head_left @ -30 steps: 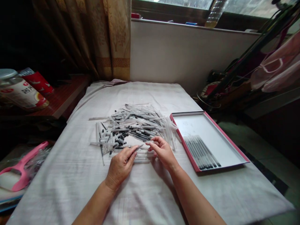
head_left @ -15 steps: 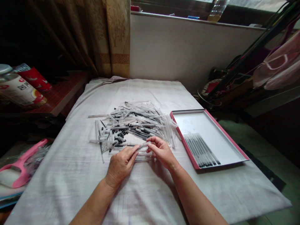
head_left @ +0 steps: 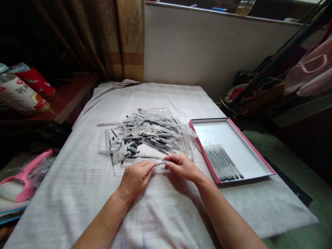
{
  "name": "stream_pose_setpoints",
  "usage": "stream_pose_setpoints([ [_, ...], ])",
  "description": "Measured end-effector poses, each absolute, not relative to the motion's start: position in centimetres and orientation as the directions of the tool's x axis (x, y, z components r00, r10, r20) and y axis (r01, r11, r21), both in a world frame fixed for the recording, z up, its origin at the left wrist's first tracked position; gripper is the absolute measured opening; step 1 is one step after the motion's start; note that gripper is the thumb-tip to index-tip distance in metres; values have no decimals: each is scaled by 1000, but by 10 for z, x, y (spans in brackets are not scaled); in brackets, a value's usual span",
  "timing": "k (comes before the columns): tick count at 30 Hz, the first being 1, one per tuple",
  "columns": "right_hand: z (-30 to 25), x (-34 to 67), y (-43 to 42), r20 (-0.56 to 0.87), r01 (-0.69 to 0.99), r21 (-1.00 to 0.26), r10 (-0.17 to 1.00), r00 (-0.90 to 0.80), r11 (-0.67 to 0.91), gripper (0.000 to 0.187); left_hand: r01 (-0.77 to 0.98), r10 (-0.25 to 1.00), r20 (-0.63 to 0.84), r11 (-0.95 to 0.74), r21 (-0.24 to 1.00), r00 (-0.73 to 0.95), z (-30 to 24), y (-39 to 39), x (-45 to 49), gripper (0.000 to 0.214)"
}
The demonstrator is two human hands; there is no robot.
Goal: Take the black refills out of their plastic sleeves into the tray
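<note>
My left hand is closed round one end of a slim, clear pen at the near edge of the pile. The fingers of my right hand pinch the pen's other end. Just beyond both hands lies a loose heap of pen parts: clear barrels, dark refills and small black pieces. To the right, a shallow pink-edged box lid with a white inside holds a row of clear pens with black ends, side by side. My fingers partly hide the pen.
A pale cloth covers the table. On the left, a dark red shelf bears a labelled jar and a red can. Below it lies a pink-handled tool. A curtain and a white wall stand behind.
My right hand has shifted slightly right and flattened, the pen now lying more level between my hands. The whole view has tilted a little. The pens in the box look the same.
</note>
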State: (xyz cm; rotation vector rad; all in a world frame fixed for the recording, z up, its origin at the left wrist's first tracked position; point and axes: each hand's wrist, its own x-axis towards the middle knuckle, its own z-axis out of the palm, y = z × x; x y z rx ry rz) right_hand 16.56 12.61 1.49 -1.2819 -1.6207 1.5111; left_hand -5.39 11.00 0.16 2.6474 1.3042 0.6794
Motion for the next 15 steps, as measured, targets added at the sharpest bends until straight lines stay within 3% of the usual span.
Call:
stream_pose_setpoints([
  [15,12,162,124,-192,176,-975,913,-361,-136,12,724,777,311,-625,291,547,1,111,-51,28],
])
